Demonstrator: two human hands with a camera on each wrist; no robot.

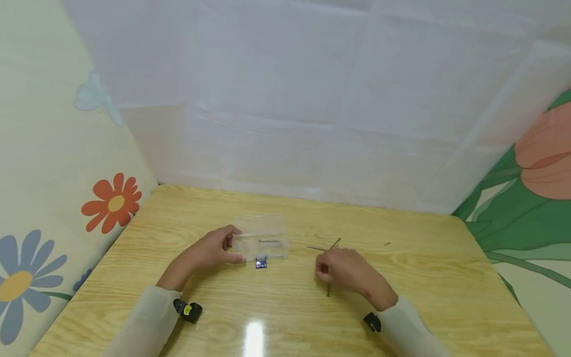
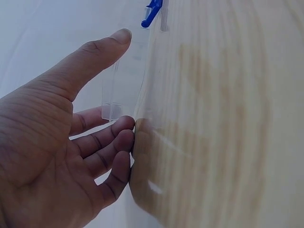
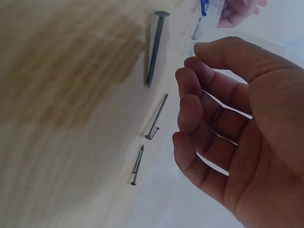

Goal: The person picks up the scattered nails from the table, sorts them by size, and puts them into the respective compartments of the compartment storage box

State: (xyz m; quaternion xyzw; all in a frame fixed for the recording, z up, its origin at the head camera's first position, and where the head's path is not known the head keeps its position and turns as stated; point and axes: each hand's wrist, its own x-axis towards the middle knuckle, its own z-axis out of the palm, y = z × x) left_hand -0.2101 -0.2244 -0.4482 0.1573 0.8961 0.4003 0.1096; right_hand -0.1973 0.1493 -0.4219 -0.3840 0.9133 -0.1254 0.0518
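A clear plastic box (image 1: 263, 250) stands on the table with its transparent lid (image 1: 258, 223) raised at the back. One nail (image 1: 269, 241) lies inside it, and a blue latch (image 1: 260, 263) is on its front. My left hand (image 1: 214, 248) holds the box's left end, thumb at the front and fingers behind. To the right, my right hand (image 1: 343, 267) hovers over loose nails, its fingers bent and nothing visible between them. In the right wrist view, a large nail (image 3: 155, 50) and thinner nails (image 3: 157, 116) lie beside the fingertips.
A small nail (image 1: 387, 243) lies apart on the right of the wooden table (image 1: 276, 307). White sheeting (image 1: 285, 124) hangs behind the table. Flower-printed panels stand at the left (image 1: 40, 148) and right (image 1: 535, 238).
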